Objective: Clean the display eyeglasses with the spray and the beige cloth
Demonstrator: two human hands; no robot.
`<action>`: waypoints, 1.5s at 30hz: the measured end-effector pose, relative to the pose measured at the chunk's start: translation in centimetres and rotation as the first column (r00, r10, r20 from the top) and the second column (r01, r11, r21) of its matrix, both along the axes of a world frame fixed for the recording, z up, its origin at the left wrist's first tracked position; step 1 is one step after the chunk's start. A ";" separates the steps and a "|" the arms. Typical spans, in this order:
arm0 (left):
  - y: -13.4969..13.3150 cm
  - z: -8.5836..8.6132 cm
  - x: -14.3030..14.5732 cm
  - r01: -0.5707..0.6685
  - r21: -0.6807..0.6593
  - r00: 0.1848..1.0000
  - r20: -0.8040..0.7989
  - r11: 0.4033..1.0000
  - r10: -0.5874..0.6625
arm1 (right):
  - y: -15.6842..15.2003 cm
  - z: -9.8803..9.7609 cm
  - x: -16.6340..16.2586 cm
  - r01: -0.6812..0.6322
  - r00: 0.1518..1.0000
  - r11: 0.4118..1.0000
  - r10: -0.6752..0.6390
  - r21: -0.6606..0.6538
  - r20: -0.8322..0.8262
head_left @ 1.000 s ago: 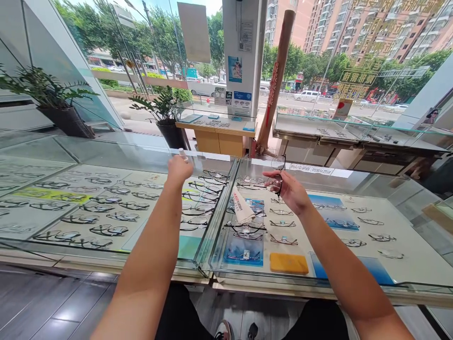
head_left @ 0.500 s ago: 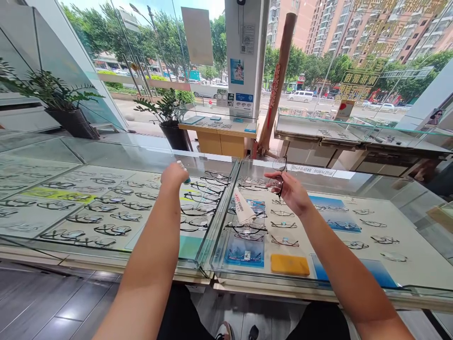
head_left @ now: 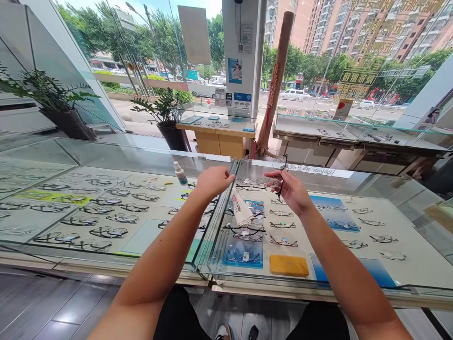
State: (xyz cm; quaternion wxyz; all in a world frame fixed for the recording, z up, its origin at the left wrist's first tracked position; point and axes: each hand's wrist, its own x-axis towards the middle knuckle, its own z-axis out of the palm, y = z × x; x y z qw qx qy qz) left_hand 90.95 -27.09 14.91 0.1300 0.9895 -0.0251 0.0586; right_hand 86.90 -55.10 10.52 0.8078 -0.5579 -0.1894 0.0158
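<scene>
My right hand (head_left: 292,189) pinches a pair of eyeglasses (head_left: 279,163) with thin dark frames, held up over the right display case. Off to the left, my left hand (head_left: 214,182) hovers above the glass near the join between the two cases. Its fingers are loosely bent with nothing visible in them, and part of them is hidden behind the back of the hand. A small white spray bottle (head_left: 180,174) with a teal lower part stands upright on the left case, apart from that hand. Between my hands, a pale cleaning cloth (head_left: 242,211) with red print lies on the right case.
Rows of eyeglasses fill the left glass case (head_left: 106,218) and the right one. A yellow-orange case (head_left: 289,265) lies near the front edge at right. Beyond are potted plants (head_left: 170,113), a wooden post (head_left: 279,71) and more display counters (head_left: 219,132).
My left hand has let go of the spray bottle, leaving it standing on the glass, and has moved right toward the middle. My right hand and the eyeglasses stay almost in place.
</scene>
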 end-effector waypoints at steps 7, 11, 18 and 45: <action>-1.1 -3.7 2.3 0.120 -0.006 0.965 -0.232 0.993 -0.118 | 0.1 -0.4 0.1 0.007 1.000 0.999 -0.007 -0.031 -0.002; -0.6 -4.5 3.4 0.177 -0.145 0.950 -0.234 0.973 -0.207 | 0.1 -0.5 0.2 0.004 1.000 1.000 -0.004 -0.030 -0.004; 0.9 -2.5 3.0 0.269 -0.600 0.886 -0.151 0.753 -0.438 | 0.0 -0.2 0.2 0.011 1.000 1.000 -0.012 -0.023 -0.008; -6.8 -3.0 -3.5 -0.136 -0.958 0.815 0.036 -0.252 -0.578 | 1.6 -0.3 -1.0 -0.016 1.000 1.000 0.016 0.000 0.000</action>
